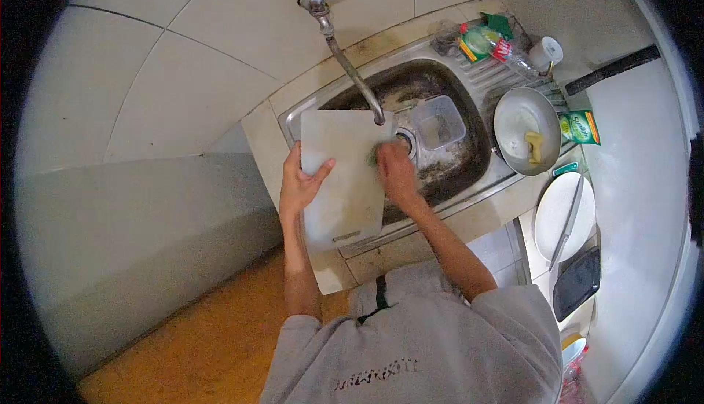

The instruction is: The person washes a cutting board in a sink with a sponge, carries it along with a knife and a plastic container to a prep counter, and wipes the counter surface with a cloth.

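From where I stand, the person in the grey shirt (411, 338) is bent over a steel sink (473, 156), with a white cutting board (341, 191) tipped across its left side, one corner just by the end of the bent tap (348, 63). The left hand (299, 188) grips the board's left edge, thumb laid over the face and the other fingers mostly hidden behind. The right hand (400, 177) is curled at the board's right edge, slightly blurred, pinching a green scrubber (372, 158) against the surface; I can't tell how each finger sits. Beside that hand, in the grimy basin, are the drain (405, 142) and a clear plastic tub (438, 122). To the right of the basin sits a pan (521, 111) with a yellowish lump (534, 147) inside it, and a green packet (579, 127) lies just beyond. Behind the pan a clear bottle (519, 61) lies on its side near a white cup (546, 51). Nearer the person's right side, a knife (570, 221) rests across a white plate (550, 217), with a black tray (577, 284) close by.
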A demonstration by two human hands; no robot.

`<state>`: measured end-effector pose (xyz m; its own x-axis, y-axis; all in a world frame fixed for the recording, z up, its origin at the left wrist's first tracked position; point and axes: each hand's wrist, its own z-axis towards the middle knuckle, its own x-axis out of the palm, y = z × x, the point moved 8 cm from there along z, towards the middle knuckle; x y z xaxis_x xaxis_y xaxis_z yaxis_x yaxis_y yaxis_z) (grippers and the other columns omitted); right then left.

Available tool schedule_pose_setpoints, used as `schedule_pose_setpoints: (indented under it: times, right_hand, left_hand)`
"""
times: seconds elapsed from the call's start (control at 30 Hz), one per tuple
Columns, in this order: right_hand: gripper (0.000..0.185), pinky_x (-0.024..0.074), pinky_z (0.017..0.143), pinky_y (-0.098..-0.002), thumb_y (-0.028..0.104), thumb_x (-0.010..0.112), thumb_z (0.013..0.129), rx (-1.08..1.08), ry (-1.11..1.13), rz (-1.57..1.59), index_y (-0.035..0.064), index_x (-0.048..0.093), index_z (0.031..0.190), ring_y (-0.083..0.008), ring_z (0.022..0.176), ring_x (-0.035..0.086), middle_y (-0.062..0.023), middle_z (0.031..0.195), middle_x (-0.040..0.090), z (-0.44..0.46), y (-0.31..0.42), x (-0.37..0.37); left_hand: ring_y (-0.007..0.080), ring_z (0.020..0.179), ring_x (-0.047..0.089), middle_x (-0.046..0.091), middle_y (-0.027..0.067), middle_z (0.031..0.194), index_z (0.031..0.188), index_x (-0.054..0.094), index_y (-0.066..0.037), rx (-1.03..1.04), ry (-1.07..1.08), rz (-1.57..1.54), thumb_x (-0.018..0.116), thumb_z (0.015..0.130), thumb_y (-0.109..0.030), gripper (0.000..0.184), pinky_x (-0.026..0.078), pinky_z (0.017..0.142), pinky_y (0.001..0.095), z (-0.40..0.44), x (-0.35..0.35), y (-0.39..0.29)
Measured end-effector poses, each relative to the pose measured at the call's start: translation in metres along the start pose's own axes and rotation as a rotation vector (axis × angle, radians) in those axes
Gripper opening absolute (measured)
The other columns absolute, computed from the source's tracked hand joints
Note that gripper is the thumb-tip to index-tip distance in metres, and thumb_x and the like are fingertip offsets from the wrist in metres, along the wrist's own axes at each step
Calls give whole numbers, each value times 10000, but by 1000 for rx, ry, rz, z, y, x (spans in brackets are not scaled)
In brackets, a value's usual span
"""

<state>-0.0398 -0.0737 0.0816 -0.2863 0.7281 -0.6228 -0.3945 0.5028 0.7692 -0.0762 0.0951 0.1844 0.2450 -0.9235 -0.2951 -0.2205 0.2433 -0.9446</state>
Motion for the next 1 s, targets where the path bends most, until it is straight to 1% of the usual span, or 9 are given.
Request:
schedule_pose_setpoints:
  times: [0.07, 0.2, 0.3, 0.37, 0.5, 0.57, 0.7, 0.8, 1.0]
  right_hand:
    - [102, 430, 724, -509, 73, 484, 883, 92, -227, 53, -16, 530, 898, -410, 818, 546, -231, 859, 542, 23, -14, -26]
    - [79, 437, 717, -509, 55, 498, 873, 171, -130, -69, -13, 530, 896, -411, 802, 540, -222, 873, 547, 13, 7, -7]
    - [75, 446, 712, -501, 61, 527, 870, -18, -155, 124, -4, 538, 905, -412, 814, 547, -216, 884, 555, 10, 41, -2]
    - [102, 465, 700, -485, 75, 554, 865, -140, -126, 254, 8, 540, 941, -403, 834, 564, -206, 890, 566, 21, 58, -9]
    - [136, 482, 690, -472, 98, 550, 874, -120, -164, 207, 15, 542, 981, -392, 837, 579, -197, 888, 573, 45, 54, -15]
    - [149, 482, 678, -477, 103, 539, 880, 186, -265, 88, 20, 544, 1004, -377, 803, 585, -174, 878, 578, 53, 33, -23]
    - [126, 432, 651, -461, 76, 549, 873, 238, -271, 18, 30, 511, 984, -384, 755, 541, -188, 833, 517, 38, 36, -6]
    - [142, 412, 690, -460, 72, 554, 861, -130, -226, -101, 34, 528, 995, -355, 797, 539, -175, 864, 525, 24, 65, 2]
    - [155, 424, 683, -456, 74, 575, 847, -158, -230, -84, 41, 571, 998, -338, 782, 548, -134, 872, 541, 46, 44, 0]
  left_hand:
    - [149, 929, 588, 638, 110, 989, 1069, 550, 39, 137, -40, 83, 735, 793, -33, 340, 487, 803, 291, 5, -1, -6]
    - [175, 911, 607, 652, 143, 991, 1117, 548, 50, 164, -38, 166, 734, 804, -80, 386, 494, 786, 306, 15, 2, -5]
    - [207, 897, 618, 657, 185, 1002, 1154, 539, 68, 240, -43, 329, 690, 854, -144, 397, 492, 796, 327, 17, 10, -20]
    - [339, 1128, 568, 581, 296, 1184, 1286, 434, 136, -51, 48, 349, 593, 918, -263, 565, 401, 986, 355, 17, 11, -9]
    - [338, 983, 632, 634, 256, 1079, 1190, 517, 102, 89, -21, 409, 564, 943, -276, 454, 470, 861, 370, 19, 14, -5]
    - [395, 1046, 600, 609, 278, 1130, 1211, 510, 106, 36, 11, 393, 538, 953, -322, 501, 453, 898, 377, 20, 17, 14]
    - [378, 1099, 576, 593, 282, 1168, 1224, 507, 108, 85, -58, 424, 514, 964, -353, 529, 423, 949, 374, 20, 14, 49]
    - [339, 1123, 564, 597, 278, 1159, 1243, 499, 103, 14, -66, 256, 495, 973, -371, 545, 400, 980, 355, 18, 13, 66]
    - [174, 953, 539, 621, 112, 1019, 1110, 569, 91, -107, -151, 278, 441, 1003, -358, 479, 420, 880, 293, 20, 13, 119]
